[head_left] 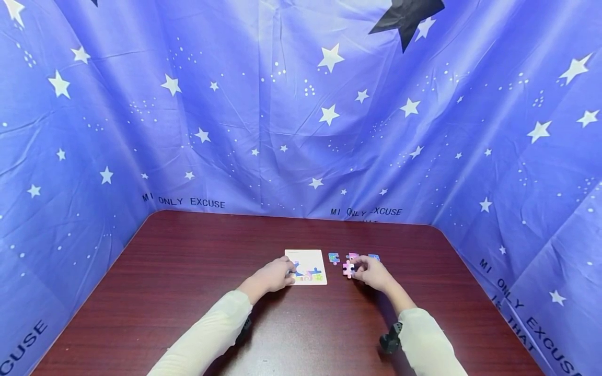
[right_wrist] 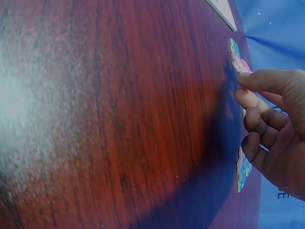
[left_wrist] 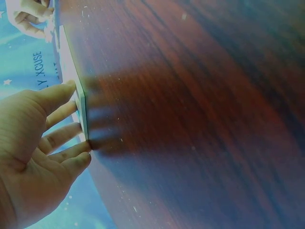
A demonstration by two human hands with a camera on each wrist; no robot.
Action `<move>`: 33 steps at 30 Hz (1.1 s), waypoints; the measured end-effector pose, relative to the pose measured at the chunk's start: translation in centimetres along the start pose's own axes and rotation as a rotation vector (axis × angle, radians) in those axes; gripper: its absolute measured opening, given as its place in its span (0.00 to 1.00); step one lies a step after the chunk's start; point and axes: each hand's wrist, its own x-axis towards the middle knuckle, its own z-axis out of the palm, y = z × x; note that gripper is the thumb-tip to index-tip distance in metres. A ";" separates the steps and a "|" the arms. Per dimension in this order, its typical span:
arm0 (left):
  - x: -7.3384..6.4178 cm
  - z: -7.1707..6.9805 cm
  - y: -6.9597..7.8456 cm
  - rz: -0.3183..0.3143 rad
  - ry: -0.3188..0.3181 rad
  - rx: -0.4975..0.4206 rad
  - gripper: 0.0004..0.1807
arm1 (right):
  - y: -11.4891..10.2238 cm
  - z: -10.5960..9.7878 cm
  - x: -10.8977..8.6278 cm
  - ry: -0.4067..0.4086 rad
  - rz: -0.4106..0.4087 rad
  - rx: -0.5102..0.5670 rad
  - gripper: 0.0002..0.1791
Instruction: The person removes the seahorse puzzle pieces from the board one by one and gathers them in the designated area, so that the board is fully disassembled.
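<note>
"MI ONLY EXCUSE", "THAT" on blue curtain (head_left: 263,109)

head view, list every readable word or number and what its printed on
"MI ONLY EXCUSE": blue starry fabric curtain, back left
"MI ONLY XCUSE": creased, back right; line below unreadable
"MI ONLY EXCUSE", "IS THAT": right side
"CUSE": left edge
White square puzzle board: any print too small
</note>
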 end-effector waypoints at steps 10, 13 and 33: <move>-0.2 -0.2 0.2 0.010 0.000 -0.003 0.13 | 0.7 -0.5 -0.3 -0.019 -0.006 0.023 0.18; -0.1 -0.1 0.1 0.008 0.000 0.005 0.13 | 0.8 -0.9 -0.5 -0.030 -0.058 0.031 0.17; 0.0 -0.1 -0.1 0.015 0.006 0.000 0.13 | 1.1 -1.4 -0.1 0.005 0.033 -0.084 0.19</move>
